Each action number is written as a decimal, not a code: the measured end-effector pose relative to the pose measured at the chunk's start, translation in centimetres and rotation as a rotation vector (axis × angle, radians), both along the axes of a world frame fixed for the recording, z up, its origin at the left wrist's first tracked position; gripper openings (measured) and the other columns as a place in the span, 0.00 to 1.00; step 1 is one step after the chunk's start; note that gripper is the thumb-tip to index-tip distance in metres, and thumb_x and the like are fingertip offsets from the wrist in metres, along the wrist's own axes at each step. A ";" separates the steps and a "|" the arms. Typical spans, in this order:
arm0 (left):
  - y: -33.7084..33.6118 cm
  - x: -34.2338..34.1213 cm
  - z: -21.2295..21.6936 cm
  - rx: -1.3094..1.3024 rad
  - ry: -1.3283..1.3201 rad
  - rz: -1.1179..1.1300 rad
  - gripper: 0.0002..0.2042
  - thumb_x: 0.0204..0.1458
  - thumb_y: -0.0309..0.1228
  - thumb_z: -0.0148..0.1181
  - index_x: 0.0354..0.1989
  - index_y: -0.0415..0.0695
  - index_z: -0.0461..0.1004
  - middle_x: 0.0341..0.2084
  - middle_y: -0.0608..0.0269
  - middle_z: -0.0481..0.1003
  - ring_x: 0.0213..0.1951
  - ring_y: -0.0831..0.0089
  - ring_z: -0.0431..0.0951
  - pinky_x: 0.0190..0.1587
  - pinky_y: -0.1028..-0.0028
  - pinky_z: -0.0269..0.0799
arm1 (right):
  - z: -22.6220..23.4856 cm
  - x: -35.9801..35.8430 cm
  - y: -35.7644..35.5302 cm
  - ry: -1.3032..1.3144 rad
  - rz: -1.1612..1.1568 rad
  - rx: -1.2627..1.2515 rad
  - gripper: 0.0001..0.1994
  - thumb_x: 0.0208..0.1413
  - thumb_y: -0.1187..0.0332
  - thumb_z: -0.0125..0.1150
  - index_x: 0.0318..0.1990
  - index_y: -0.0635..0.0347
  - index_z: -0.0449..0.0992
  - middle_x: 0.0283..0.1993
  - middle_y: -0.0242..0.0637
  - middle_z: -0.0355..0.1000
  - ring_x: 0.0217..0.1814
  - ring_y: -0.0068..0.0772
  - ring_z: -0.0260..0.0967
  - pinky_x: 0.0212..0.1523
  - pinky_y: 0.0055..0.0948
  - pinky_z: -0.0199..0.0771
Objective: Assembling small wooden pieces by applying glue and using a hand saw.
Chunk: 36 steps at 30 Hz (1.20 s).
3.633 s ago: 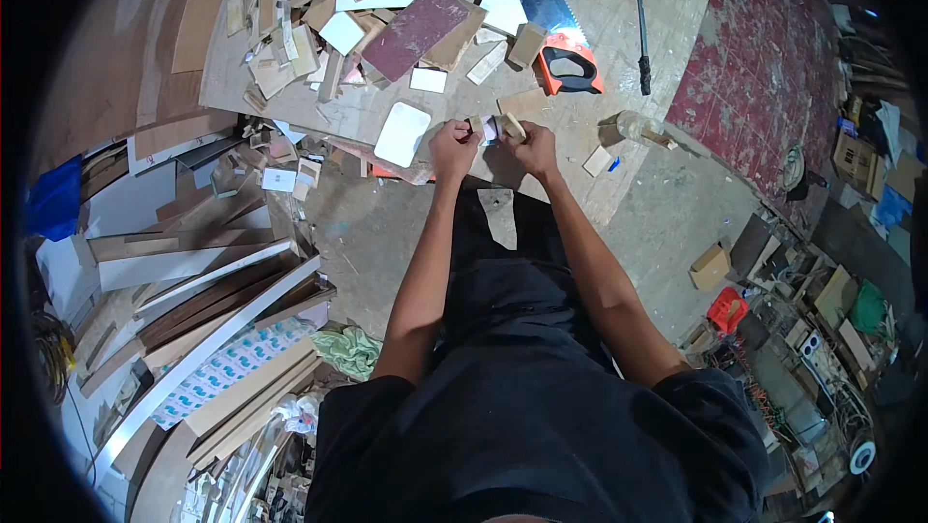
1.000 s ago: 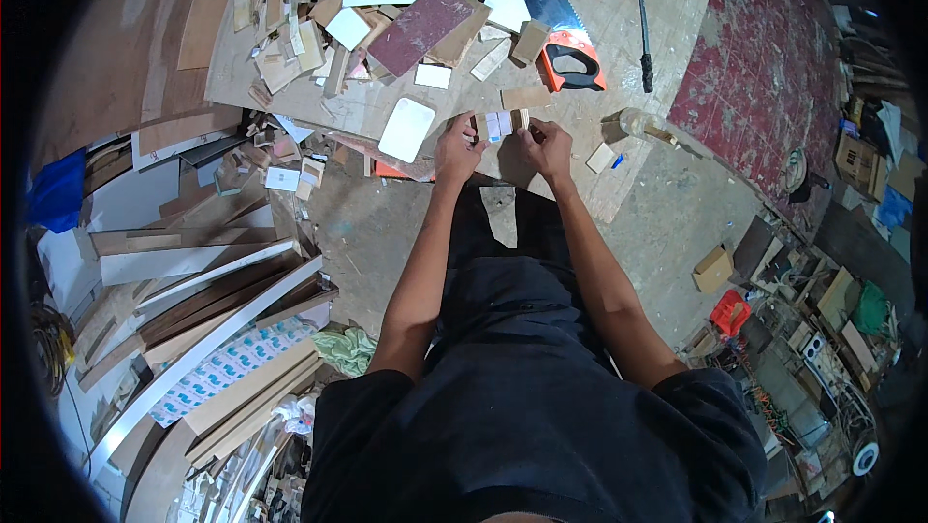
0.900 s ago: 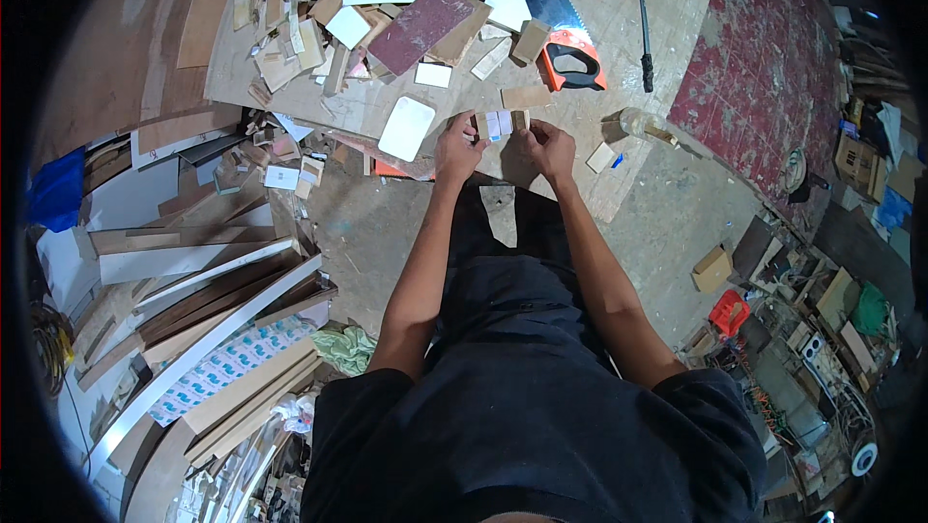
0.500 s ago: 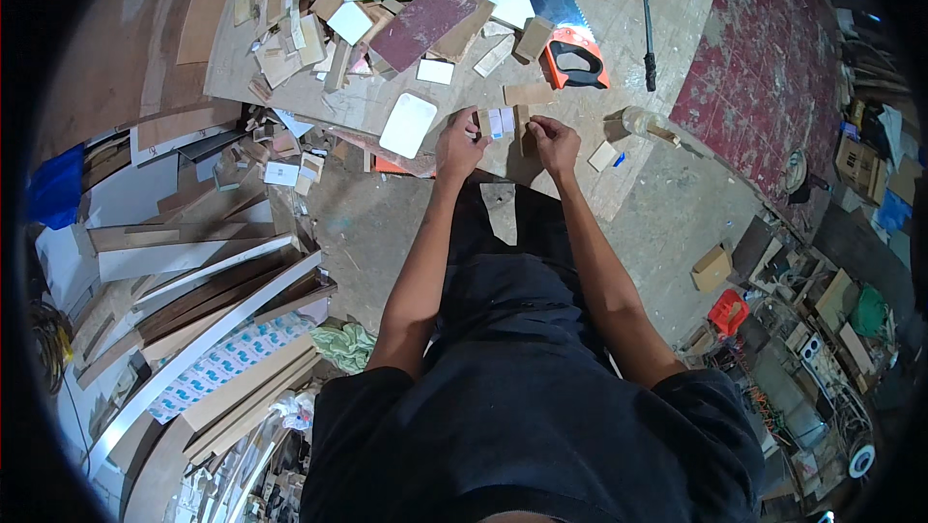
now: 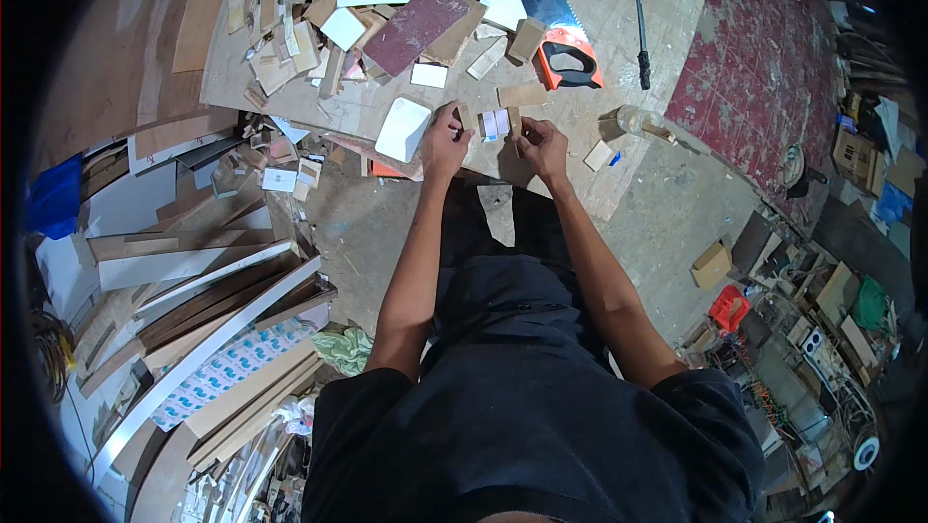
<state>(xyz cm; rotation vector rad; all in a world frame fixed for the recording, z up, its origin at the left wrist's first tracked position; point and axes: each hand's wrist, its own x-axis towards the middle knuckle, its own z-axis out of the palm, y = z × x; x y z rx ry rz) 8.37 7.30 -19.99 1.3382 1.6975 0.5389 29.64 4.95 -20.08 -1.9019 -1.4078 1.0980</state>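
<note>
A small pale block (image 5: 496, 125) with a white and lilac top lies near the table's front edge, between my hands. My left hand (image 5: 446, 146) is closed on a small wooden piece (image 5: 464, 118), held upright to the left of the block with a gap between them. In my right hand (image 5: 544, 148), thumb and fingers pinch another small wooden piece (image 5: 514, 124), close against the block's right side. Whether it touches the block is too small to tell. Just beyond lies a flat wooden strip (image 5: 523, 96). Left of my left hand rests a white rounded panel (image 5: 403, 130).
An orange-handled handsaw (image 5: 570, 59) lies beyond my right hand. Wood offcuts (image 5: 416, 27) pile up at the far left. To the right are a clear roll of tape (image 5: 638, 121), a small wood block (image 5: 598, 156) and a dark metal rod (image 5: 641, 30). Boards (image 5: 213, 330) lean at lower left.
My left hand has drawn left with its wooden piece, opening a gap beside the block. The right hand has brought its piece left, nearer the block. The view has shifted slightly.
</note>
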 end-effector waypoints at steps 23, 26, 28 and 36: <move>0.4 1.9 -0.7 0.058 -0.039 0.008 0.26 0.39 0.29 0.77 0.51 0.47 0.77 0.33 0.60 0.77 0.25 0.70 0.77 0.30 0.71 0.74 | 0.6 -0.4 -0.3 -0.081 0.024 0.112 0.24 0.43 0.67 0.74 0.49 0.66 0.78 0.40 0.49 0.78 0.39 0.43 0.79 0.44 0.33 0.78; 0.2 2.2 -0.9 0.033 -0.058 0.020 0.25 0.39 0.29 0.77 0.50 0.46 0.77 0.33 0.58 0.78 0.25 0.69 0.78 0.30 0.70 0.75 | 0.4 0.1 -0.5 0.078 -0.049 -0.068 0.21 0.45 0.68 0.72 0.48 0.66 0.79 0.40 0.49 0.79 0.39 0.43 0.80 0.45 0.33 0.78; -0.2 2.3 -1.2 0.032 -0.099 0.052 0.24 0.40 0.29 0.76 0.49 0.45 0.78 0.33 0.58 0.79 0.26 0.68 0.79 0.31 0.70 0.76 | 0.5 0.3 -0.8 0.062 -0.043 0.035 0.19 0.46 0.68 0.72 0.47 0.65 0.80 0.38 0.47 0.80 0.37 0.40 0.81 0.43 0.32 0.79; -0.8 1.6 -3.2 0.028 -0.179 0.088 0.20 0.42 0.27 0.75 0.46 0.41 0.78 0.28 0.57 0.79 0.27 0.71 0.80 0.31 0.72 0.77 | 2.1 -0.5 0.3 -0.079 0.094 -0.064 0.20 0.46 0.67 0.71 0.48 0.62 0.80 0.36 0.44 0.80 0.37 0.33 0.81 0.40 0.28 0.79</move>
